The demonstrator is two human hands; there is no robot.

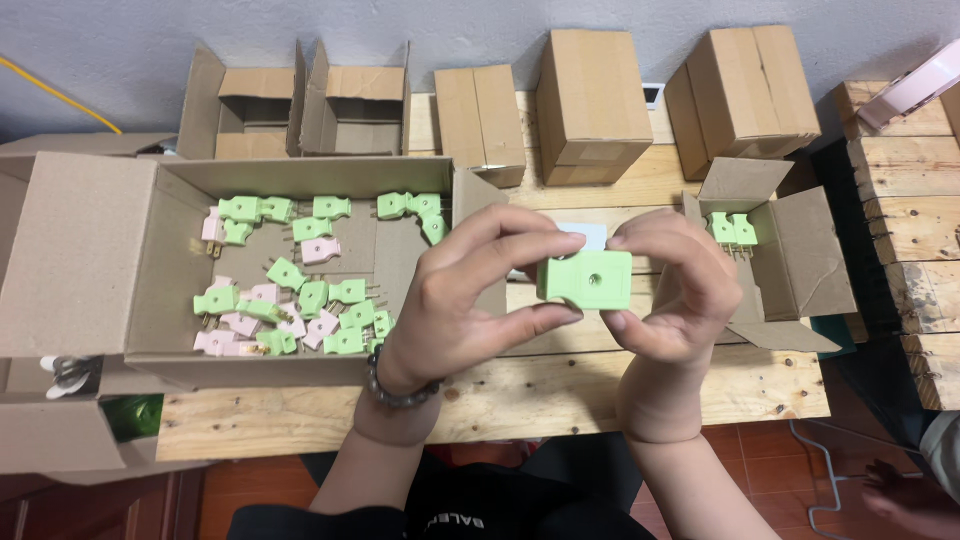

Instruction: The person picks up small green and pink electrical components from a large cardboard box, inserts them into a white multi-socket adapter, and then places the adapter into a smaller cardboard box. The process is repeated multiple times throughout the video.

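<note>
My bench's pale wooden plank top (560,385), grey wall (450,25) behind it, red tiled floor (770,470) below me, stacked wooden pallets (915,230) to my right, yellow cable (60,97) across wall, flat even light

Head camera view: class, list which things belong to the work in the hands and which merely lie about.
In use: green plug, left hand, right hand, big box of plugs, small box.
Lying about: closed boxes, open empty boxes, yellow cable, wooden pallets.
</note>
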